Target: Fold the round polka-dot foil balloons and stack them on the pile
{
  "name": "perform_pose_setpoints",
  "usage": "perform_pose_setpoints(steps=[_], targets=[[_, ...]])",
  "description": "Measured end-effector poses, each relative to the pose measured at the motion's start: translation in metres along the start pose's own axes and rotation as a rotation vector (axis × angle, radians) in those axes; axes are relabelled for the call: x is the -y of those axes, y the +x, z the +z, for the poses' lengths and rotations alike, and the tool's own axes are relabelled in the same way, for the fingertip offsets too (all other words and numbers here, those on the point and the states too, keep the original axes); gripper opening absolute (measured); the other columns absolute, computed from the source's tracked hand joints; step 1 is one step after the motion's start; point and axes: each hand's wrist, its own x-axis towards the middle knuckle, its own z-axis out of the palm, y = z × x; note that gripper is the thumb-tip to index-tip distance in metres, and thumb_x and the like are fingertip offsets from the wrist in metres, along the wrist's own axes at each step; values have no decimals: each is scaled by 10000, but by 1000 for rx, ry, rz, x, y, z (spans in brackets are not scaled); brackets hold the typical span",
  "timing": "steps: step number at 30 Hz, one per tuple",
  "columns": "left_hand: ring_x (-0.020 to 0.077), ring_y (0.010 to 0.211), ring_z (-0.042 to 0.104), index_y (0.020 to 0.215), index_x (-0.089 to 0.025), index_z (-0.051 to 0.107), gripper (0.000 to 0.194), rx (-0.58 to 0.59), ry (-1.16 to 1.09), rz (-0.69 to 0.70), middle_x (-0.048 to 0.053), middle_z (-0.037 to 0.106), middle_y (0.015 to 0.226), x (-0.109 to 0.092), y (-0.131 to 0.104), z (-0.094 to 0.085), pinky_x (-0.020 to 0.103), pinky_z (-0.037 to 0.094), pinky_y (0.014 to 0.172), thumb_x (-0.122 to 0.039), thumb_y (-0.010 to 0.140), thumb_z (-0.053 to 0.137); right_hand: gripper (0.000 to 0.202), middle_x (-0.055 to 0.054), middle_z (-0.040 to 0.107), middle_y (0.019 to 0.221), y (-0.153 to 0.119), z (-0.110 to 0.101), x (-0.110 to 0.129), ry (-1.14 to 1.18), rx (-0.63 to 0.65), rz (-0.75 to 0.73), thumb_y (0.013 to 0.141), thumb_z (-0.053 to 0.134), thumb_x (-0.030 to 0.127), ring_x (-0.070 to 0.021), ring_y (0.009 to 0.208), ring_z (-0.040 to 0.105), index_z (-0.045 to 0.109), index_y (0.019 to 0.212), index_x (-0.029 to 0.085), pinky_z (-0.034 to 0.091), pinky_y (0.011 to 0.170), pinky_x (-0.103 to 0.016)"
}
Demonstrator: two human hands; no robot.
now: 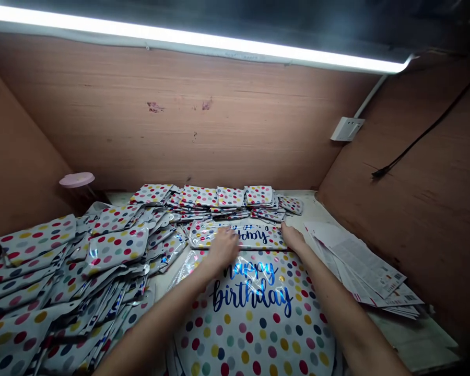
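Observation:
A flat, shiny foil balloon (254,334) with coloured dots and blue "happy birthday" lettering lies in front of me, on other flat layers. Across its top runs a folded-over strip (258,237) whose lettering appears upside down. My left hand (224,245) bears on the left-middle of this strip, fingers bent and close together on the foil. At the strip's right end, my right hand (293,237) holds the edge, its fingertips partly hidden.
Folded dotted foil packets (117,248) are heaped at left, with another row of stacks (230,197) along the back. Printed paper sheets (360,261) lie at right. A pink-lidded container (77,180) stands back left; a black cable (423,133) hangs at right.

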Motion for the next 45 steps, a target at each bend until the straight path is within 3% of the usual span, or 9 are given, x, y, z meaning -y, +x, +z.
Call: perform_pose_setpoints(steps=[8, 13, 19, 23, 26, 30, 34, 40, 45], targets=[[309, 1030, 570, 1187, -139, 592, 469, 168, 59, 171, 156, 577, 1186, -47, 29, 13, 412, 497, 863, -248, 731, 616, 509, -166, 463, 1364, -63, -18, 26, -139, -244, -385, 886, 485, 375, -320, 1258, 387, 449, 1339, 148, 301, 1038, -455], [316, 1013, 595, 1098, -94, 626, 324, 73, 63, 63, 204, 587, 1127, -61, 27, -5, 403, 507, 822, -265, 835, 544, 251, -147, 655, 1022, -79, -25, 56, -204, -302, -642, 845, 460, 120, -269, 1044, 525, 691, 943, 127, 344, 1021, -408], [257, 954, 642, 1167, -121, 585, 340, -145, 50, 1, 166, 653, 1013, -49, 25, -96, 384, 492, 829, -121, 944, 328, 278, -141, 649, 1087, -120, -105, 55, -169, -754, -649, 889, 423, 119, -309, 1150, 480, 684, 983, 134, 279, 1069, -577], [226, 1054, 608, 1289, -196, 525, 355, -553, 5, 239, 94, 649, 1131, -33, 0, -171, 376, 465, 907, -201, 965, 380, 264, -66, 637, 1189, -218, -159, 32, -29, -1105, -630, 919, 485, 224, -309, 1222, 473, 638, 1132, 199, 258, 1108, -604], [178, 1159, 558, 1284, -243, 533, 335, -791, -43, 577, 32, 626, 1221, -28, -34, -189, 376, 404, 1016, -249, 974, 405, 331, 12, 621, 1243, -307, -152, 26, 56, -1120, -622, 876, 597, 243, -297, 1266, 465, 606, 1198, 320, 271, 1151, -530], [130, 1269, 471, 1309, -311, 498, 358, -566, -2, 1019, -15, 542, 1356, -25, -80, -146, 333, 326, 1106, -229, 964, 451, 358, 75, 696, 1098, -378, -87, 42, 79, -853, -1021, 845, 626, 171, -164, 1038, 642, 621, 1146, 367, 498, 1015, -274], [149, 1302, 436, 1265, -286, 550, 335, -134, -23, 1132, 15, 541, 1358, -21, -120, -66, 339, 255, 1152, -209, 981, 389, 249, 21, 718, 1030, -377, -26, 43, 305, -530, -1195, 912, 535, 236, -177, 966, 662, 602, 1141, 308, 530, 957, -345], [193, 1296, 437, 1264, -295, 543, 333, 128, -83, 1003, 43, 539, 1353, -12, -164, 4, 414, 224, 1158, -214, 972, 406, 307, -132, 628, 946, -321, 35, 15, 404, -375, -244, 881, 516, 459, -309, 892, 593, 615, 1013, 201, 528, 750, -477], [236, 1196, 522, 1291, -233, 520, 359, -16, -92, 879, 96, 566, 1310, -19, -194, 13, 434, 365, 1065, -193, 944, 439, 324, -83, 580, 779, -297, 62, 45, 405, -294, -43, 820, 568, 491, -311, 828, 565, 507, 655, 220, 490, 739, -515]])
